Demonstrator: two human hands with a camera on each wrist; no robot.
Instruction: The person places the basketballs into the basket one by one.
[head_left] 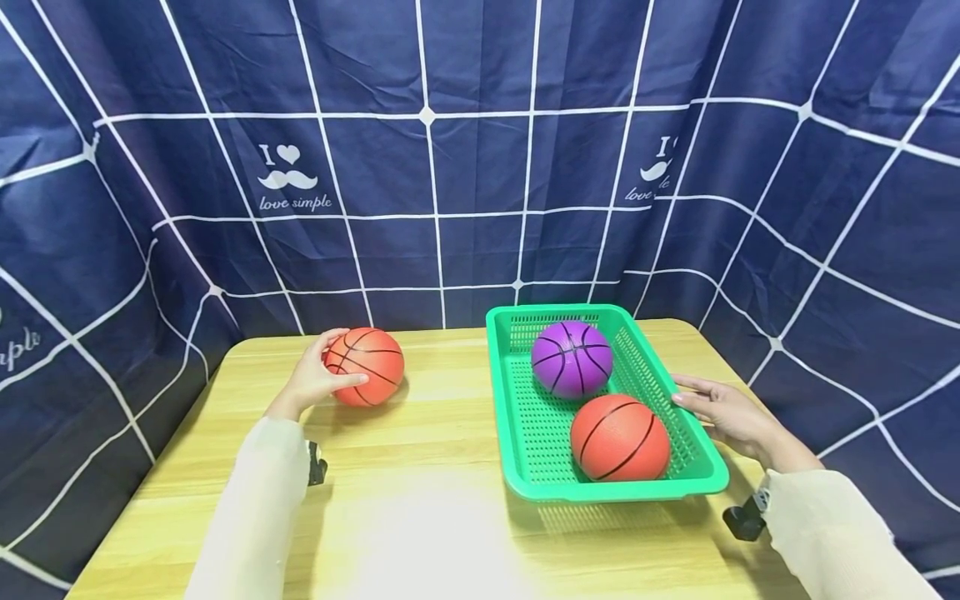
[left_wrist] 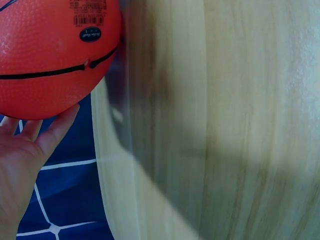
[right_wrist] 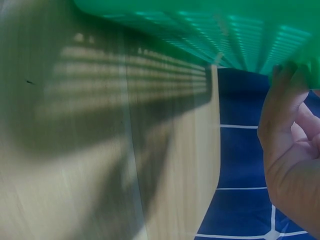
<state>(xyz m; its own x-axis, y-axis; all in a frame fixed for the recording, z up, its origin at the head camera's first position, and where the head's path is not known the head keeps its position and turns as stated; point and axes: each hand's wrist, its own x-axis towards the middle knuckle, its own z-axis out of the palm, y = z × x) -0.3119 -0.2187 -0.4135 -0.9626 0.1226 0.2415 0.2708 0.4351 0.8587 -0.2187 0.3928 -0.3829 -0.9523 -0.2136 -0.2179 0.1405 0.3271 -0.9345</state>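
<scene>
My left hand (head_left: 312, 379) holds an orange toy basketball (head_left: 372, 367) on the left of the table, thumb across its near side and fingers round its far left side. In the left wrist view the fingers (left_wrist: 59, 129) lie against the ball (left_wrist: 45, 55), which carries a printed label. At the right, my right hand (head_left: 731, 417) grips the long right rim of a green perforated plastic basket (head_left: 504, 417). The right wrist view has its fingertips at the basket's wall (right_wrist: 200, 30), under the rim. Inside the basket sit a purple basketball (head_left: 572, 360) and, nearer me, another orange basketball (head_left: 621, 439).
Everything stands on a light wooden table (head_left: 420, 467) with rounded far corners. A dark blue curtain (head_left: 480, 167) with white grid lines hangs behind it and along both sides. Both wrists carry small black devices (head_left: 745, 521) at the sleeve cuffs.
</scene>
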